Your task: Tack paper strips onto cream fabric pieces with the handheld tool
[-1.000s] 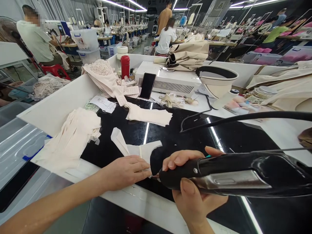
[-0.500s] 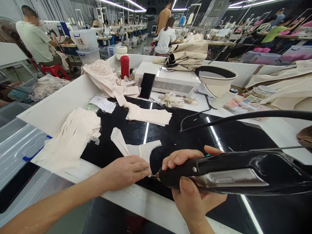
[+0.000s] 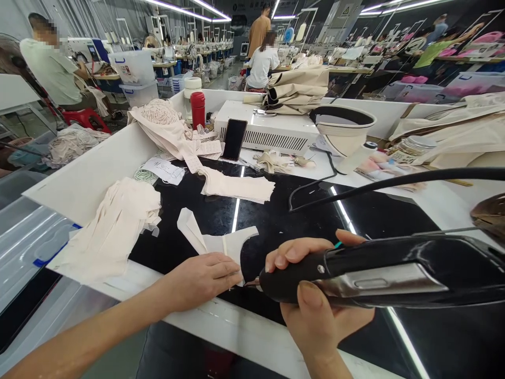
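A black corded handheld tool [image 3: 390, 268] with a silver strip is gripped by my right hand [image 3: 315, 295], its narrow tip pointing left toward the fabric. My left hand [image 3: 203, 279] lies palm down, fingers together, pressing the lower part of a white fabric piece [image 3: 215, 243] onto the black glossy panel [image 3: 221, 213]. The tool's tip is close beside my left fingertips; whether it touches the fabric is hard to tell. Beyond my hands lies a cream fabric strip stack [image 3: 239, 187], and a larger pile of cream pieces [image 3: 114, 226] is at the left.
A phone [image 3: 234, 139] leans on a white vented box [image 3: 272, 131]. Near it stand a red bottle [image 3: 198, 109] and a round cream fabric piece [image 3: 343, 129]. The tool's black cable [image 3: 398, 183] arches over the right side. Other people sit at machines behind.
The tool and my right hand have shifted slightly right, with the tool's body tilted a little upward. My left hand stays on the fabric. The whole view has moved slightly.
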`<state>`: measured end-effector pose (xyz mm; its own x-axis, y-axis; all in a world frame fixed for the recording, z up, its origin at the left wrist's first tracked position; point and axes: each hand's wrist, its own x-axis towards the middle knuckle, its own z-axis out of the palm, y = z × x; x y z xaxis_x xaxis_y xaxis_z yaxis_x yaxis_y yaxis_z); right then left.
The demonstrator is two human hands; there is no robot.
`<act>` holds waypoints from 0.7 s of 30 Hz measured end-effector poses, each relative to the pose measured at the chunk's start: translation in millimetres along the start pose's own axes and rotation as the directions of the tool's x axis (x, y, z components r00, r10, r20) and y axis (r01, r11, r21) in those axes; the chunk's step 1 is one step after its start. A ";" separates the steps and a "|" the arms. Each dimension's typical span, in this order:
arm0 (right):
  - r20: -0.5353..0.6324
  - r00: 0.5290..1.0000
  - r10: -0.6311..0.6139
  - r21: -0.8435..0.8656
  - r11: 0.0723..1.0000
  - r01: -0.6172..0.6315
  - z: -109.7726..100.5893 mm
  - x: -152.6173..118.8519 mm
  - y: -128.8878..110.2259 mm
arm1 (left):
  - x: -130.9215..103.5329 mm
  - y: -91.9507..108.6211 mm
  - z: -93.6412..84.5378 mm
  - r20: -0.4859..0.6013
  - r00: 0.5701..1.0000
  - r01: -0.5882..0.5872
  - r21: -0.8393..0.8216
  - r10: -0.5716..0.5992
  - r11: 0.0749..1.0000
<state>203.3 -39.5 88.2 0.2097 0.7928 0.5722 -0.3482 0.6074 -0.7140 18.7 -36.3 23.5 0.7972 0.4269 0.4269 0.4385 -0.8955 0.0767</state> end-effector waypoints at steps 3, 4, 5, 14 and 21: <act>-0.004 1.000 0.003 0.010 1.000 -0.003 -0.2 1.4 1.2 | 0.5 1.3 -2.3 -0.009 1.000 -0.001 -0.003 0.001 1.000; -0.001 1.000 0.012 0.014 1.000 -0.012 0.0 1.3 2.1 | 0.4 1.7 -2.8 -0.007 1.000 -0.001 -0.002 0.001 1.000; 0.001 1.000 0.018 0.017 1.000 -0.018 0.2 0.9 3.1 | 0.3 2.0 -3.1 -0.004 1.000 0.001 0.000 -0.001 1.000; -0.002 1.000 0.024 0.007 1.000 -0.024 2.7 -1.7 5.5 | 1.5 1.7 -3.2 -0.026 1.000 0.003 -0.008 -0.004 1.000; 0.004 1.000 0.018 -0.005 1.000 -0.018 2.2 -2.7 6.8 | -0.7 1.2 -1.9 -0.012 1.000 -0.001 -0.011 0.001 1.000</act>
<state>198.3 -37.6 82.7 0.1995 0.8032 0.5613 -0.3469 0.5936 -0.7262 17.9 -38.0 25.0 0.7924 0.4247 0.4378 0.4331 -0.8972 0.0865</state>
